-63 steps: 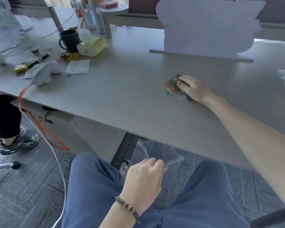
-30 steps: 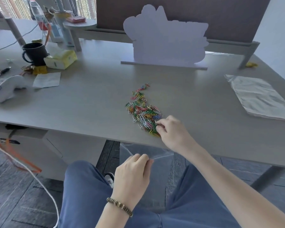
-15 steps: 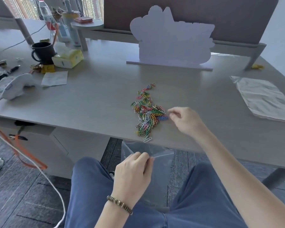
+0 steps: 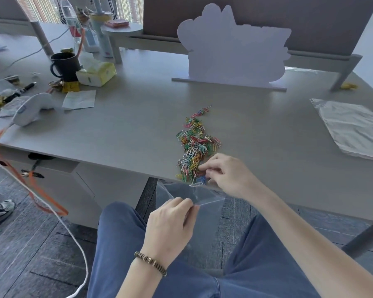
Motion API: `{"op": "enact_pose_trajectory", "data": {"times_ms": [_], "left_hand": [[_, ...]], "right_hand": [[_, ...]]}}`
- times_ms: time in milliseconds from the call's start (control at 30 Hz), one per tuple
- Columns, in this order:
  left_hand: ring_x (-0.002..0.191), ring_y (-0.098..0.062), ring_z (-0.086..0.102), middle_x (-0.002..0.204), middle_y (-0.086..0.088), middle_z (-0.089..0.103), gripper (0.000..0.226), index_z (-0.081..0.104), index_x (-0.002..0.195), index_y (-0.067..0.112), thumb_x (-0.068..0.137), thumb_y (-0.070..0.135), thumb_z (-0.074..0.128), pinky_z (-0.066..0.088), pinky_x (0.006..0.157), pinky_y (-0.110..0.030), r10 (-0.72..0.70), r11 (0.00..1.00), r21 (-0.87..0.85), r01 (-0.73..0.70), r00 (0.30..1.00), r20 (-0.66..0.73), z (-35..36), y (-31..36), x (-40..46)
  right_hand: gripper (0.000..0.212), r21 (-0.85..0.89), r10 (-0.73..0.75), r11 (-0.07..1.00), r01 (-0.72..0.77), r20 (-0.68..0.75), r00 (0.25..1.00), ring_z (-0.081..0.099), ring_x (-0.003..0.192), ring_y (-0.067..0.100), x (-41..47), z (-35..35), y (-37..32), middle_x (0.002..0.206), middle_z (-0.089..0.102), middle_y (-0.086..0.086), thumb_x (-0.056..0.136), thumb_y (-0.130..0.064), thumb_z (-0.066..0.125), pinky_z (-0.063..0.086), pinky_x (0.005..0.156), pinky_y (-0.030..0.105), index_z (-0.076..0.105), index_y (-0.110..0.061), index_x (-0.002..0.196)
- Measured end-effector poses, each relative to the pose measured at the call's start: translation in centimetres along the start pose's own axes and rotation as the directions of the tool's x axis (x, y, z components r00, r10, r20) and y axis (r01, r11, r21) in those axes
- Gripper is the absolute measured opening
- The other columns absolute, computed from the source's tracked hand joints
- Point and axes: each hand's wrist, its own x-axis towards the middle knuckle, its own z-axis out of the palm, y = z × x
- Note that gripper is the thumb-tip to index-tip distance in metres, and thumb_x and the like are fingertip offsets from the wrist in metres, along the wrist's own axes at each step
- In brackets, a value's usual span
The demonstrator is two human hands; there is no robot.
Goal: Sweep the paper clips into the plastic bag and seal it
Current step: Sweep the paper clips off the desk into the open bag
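Several coloured paper clips (image 4: 194, 145) lie in a long streak on the grey desk (image 4: 127, 130), running from mid-desk to its front edge. My right hand (image 4: 226, 175) rests on the clips at the edge, fingers curled against them. A clear plastic bag (image 4: 205, 203) hangs open just below the desk edge, under the clips. My left hand (image 4: 170, 224) pinches the bag's near rim between thumb and fingers. Whether any clips are inside the bag is not visible.
A stack of clear bags (image 4: 351, 127) lies at the right. A white cut-out board (image 4: 233, 50) stands at the back. At the left are a black mug (image 4: 65, 65), a tissue pack (image 4: 97, 74), a white device (image 4: 35, 108) and an orange cable (image 4: 30, 186).
My right hand has come back from the middle of the pile to the desk's front edge, dragging clips with it. The left hand keeps hold of the bag below the edge.
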Motion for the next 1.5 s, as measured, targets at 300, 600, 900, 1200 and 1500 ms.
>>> {"op": "enact_pose_trajectory", "data": {"times_ms": [300, 600, 900, 1200, 1500], "left_hand": [[0.054, -0.011, 0.045, 0.060, 0.007, 0.048, 0.032, 0.053, 0.067, 0.024, 0.094, 0.040, 0.050, 0.037, 0.046, -0.023, -0.031, 0.999, -0.008, 0.031, 1.000, 0.004, -0.9, -0.4, 0.3], [0.055, -0.012, 0.048, 0.061, 0.007, 0.051, 0.033, 0.056, 0.069, 0.025, 0.095, 0.043, 0.047, 0.046, 0.047, -0.028, -0.061, 0.998, 0.004, 0.061, 0.997, 0.043, -1.5, -1.1, 0.5], [0.052, -0.011, 0.048, 0.068, 0.010, 0.054, 0.031, 0.065, 0.068, 0.026, 0.090, 0.044, 0.054, 0.043, 0.045, -0.023, -0.103, 0.995, -0.010, 0.103, 0.995, 0.020, -1.9, -1.5, 0.8], [0.053, -0.008, 0.045, 0.067, 0.010, 0.052, 0.023, 0.069, 0.071, 0.024, 0.088, 0.038, 0.062, 0.036, 0.048, -0.017, -0.103, 0.994, -0.040, 0.103, 0.994, -0.017, -2.0, -1.7, 1.0], [0.059, -0.009, 0.050, 0.072, 0.011, 0.055, 0.034, 0.067, 0.071, 0.026, 0.091, 0.047, 0.048, 0.045, 0.048, -0.023, -0.116, 0.992, -0.052, 0.114, 0.993, -0.031, -2.1, -1.9, 0.8]], "right_hand": [[0.020, 0.415, 0.079, 0.903, -0.109, 0.089, 0.993, 0.075, 0.088, 0.009, -1.0, -1.3, -0.3, 0.093, 0.079, 0.001, 0.096, -0.008, 0.059, 0.057, 0.081, 0.020, 0.077, -0.014, 0.104], [0.037, -0.004, 0.175, 0.984, -0.178, -0.182, 0.968, 0.064, 0.113, 0.025, 5.0, -3.0, 2.9, 0.129, 0.066, 0.008, 0.098, -0.002, 0.047, 0.047, 0.099, 0.033, 0.064, -0.013, 0.130], [0.043, 0.088, 0.078, 0.993, -0.074, -0.045, 0.996, 0.065, 0.076, 0.004, 2.7, -1.1, 0.6, 0.096, 0.066, -0.004, 0.092, 0.010, 0.047, 0.052, 0.074, 0.012, 0.074, -0.015, 0.114], [0.030, 0.272, 0.072, 0.958, -0.087, 0.066, 0.995, 0.074, 0.086, 0.007, 0.1, 1.1, -1.6, 0.098, 0.075, -0.001, 0.098, -0.001, 0.052, 0.057, 0.082, 0.016, 0.075, -0.017, 0.109], [0.023, 0.428, 0.099, 0.899, -0.095, 0.013, 0.995, 0.075, 0.085, 0.016, 1.0, -0.5, 0.0, 0.089, 0.078, 0.002, 0.095, -0.002, 0.058, 0.061, 0.082, 0.030, 0.076, -0.014, 0.098]]}}
